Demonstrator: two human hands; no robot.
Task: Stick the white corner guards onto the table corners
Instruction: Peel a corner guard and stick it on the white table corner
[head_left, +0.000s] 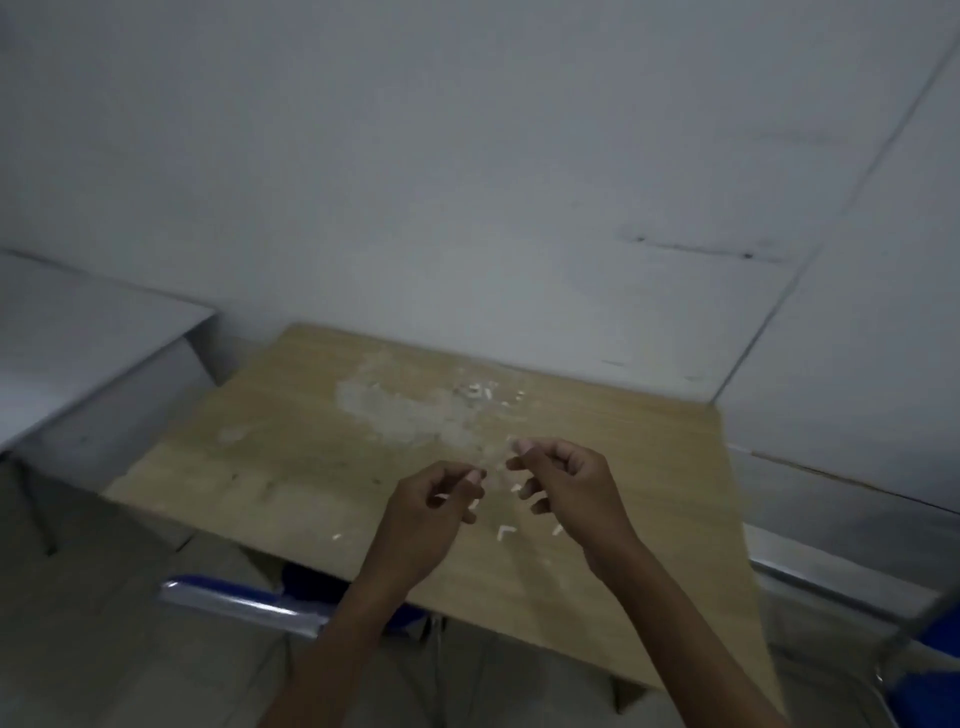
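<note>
My left hand (431, 512) and my right hand (563, 480) hover close together over the middle of the wooden table (291, 447). Each has its fingers curled, with thumb and forefinger pinched. Between the fingertips is a small pale, translucent piece (496, 460), too blurred to identify. On the table under the hands lies a white L-shaped corner guard (506, 532), with small white bits (337, 535) around it. More white pieces (480, 391) lie in a loose pile near the table's far edge.
The tabletop carries a pale scuffed patch (395, 405) in the middle. The table stands against a white wall (467, 182). A grey table (78, 343) is at the left. Blue chairs with metal frames (244, 603) stand at the near edge and the right.
</note>
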